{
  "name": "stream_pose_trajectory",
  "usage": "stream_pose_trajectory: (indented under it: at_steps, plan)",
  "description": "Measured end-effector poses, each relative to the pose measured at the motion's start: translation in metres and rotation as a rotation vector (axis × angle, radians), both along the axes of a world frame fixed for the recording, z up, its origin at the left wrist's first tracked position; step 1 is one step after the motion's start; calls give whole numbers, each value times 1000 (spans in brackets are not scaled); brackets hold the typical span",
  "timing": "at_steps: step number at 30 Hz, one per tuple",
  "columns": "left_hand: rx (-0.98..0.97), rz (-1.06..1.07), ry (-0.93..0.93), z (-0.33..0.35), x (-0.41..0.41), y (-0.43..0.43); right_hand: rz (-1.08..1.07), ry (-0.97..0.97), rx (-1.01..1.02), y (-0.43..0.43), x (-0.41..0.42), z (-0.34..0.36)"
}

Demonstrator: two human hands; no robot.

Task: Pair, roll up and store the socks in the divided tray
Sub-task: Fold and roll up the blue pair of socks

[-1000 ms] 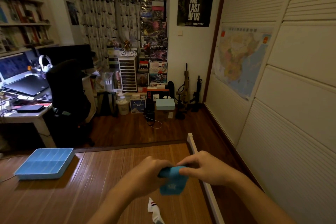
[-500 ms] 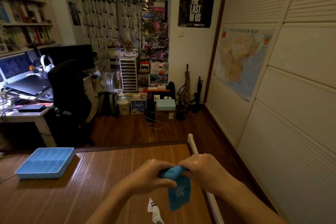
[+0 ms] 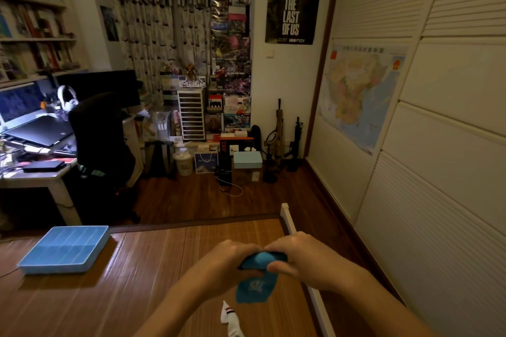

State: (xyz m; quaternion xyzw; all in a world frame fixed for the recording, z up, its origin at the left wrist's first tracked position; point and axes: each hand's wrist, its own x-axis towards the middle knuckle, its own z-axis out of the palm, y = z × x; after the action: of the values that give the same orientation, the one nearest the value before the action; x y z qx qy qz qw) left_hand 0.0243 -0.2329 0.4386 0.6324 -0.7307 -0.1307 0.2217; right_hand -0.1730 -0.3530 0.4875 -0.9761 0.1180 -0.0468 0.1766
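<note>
Mat: a brown slatted bamboo mat (image 3: pixel 164 268) spreads wide between the tray and the hands.
Right edge: a white rail (image 3: pixel 287 217) borders the mat, just beside the right hand (image 3: pixel 298 254); past it lies a strip of floor, then white louvred wardrobe doors (image 3: pixel 438 186).
Tray: the light-blue plastic divided tray (image 3: pixel 54 268) sits at the mat's far-left corner, well apart from both hands.
Sock: a bright blue fabric sock (image 3: pixel 254 286) is held above the mat — top bunched, printed end hanging.
Left hand (image 3: pixel 232 257): fingers curled round the bunched top.
Right hand: grips the same bunch, thumb pressing the fabric.
Below: a white sock with dark stripes (image 3: pixel 230 319) lies on the mat — just under the hanging end.
</note>
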Motion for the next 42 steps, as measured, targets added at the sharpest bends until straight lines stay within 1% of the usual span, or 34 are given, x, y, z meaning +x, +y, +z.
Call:
stream_pose_trajectory:
  at_steps: [2,4,7,11,13,16,17,20,24,26,28,31,34,39,40,42]
  plan:
    - [-53,-2,-41,0,0,0,-4,4,24,0,-1,2]
    - [-56,4,-28,-1,0,0,-3,-23,-5,-1,-1,2]
    - [31,20,105,1,2,-1,21,-60,-102,-1,-1,-2]
    - [236,-76,369,10,5,0,97,-123,-325,0,-1,-11]
    - [292,-113,427,13,9,1,135,-145,-384,0,-2,-14]
    - [276,-114,422,15,13,0,172,-179,-473,0,-2,-18]
    - [259,-88,403,14,13,-1,173,-181,-469,0,-2,-19]
    - [166,-8,275,6,11,-4,97,-138,-335,1,-1,-17]
    - [12,8,-15,1,3,-6,18,-43,-103,4,-2,-7]
    - [-62,10,-107,-1,-1,-7,-3,-12,-63,3,-2,-1]
    - [-112,9,-156,-3,-3,-7,-18,28,-60,2,-2,3]
    - [-93,22,-105,-3,-4,-7,-7,54,-87,1,0,3]
    - [16,18,-5,-1,-4,-8,5,23,-148,0,1,-4]
    - [210,-78,204,6,0,-5,88,-65,-346,1,1,-22]
    - [245,-81,231,7,2,-5,103,-85,-376,2,1,-24]
    - [263,-72,228,7,4,-4,120,-108,-408,3,1,-26]
